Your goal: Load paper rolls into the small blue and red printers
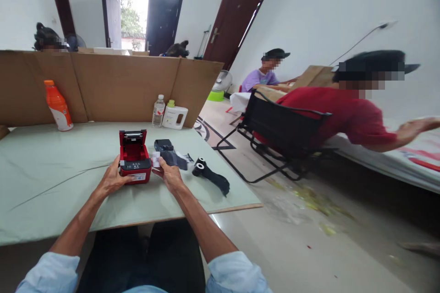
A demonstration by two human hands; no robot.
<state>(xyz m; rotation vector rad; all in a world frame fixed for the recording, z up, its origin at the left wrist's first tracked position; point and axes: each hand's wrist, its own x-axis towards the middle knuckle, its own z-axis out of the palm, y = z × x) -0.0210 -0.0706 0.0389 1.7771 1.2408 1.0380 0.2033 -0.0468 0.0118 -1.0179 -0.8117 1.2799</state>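
A small red and black receipt printer (pixel 134 160) stands on the pale green table (pixel 51 165) with its lid tipped open. My left hand (pixel 112 177) grips its left side. My right hand (pixel 169 174) is closed at the printer's right side, pinching a small white paper roll (pixel 156 159). Just behind that hand lie a black box-shaped device (pixel 163 145) and dark wrapping (pixel 177 159). A black handheld part with two round ends (pixel 209 175) lies to the right.
A cardboard screen (pixel 113 84) walls the table's far side. In front of it stand an orange bottle (pixel 58 105), a clear water bottle (pixel 158 111) and a white jug (pixel 175 116). To the right, a person in red (pixel 347 112) sits on a black chair (pixel 278 132).
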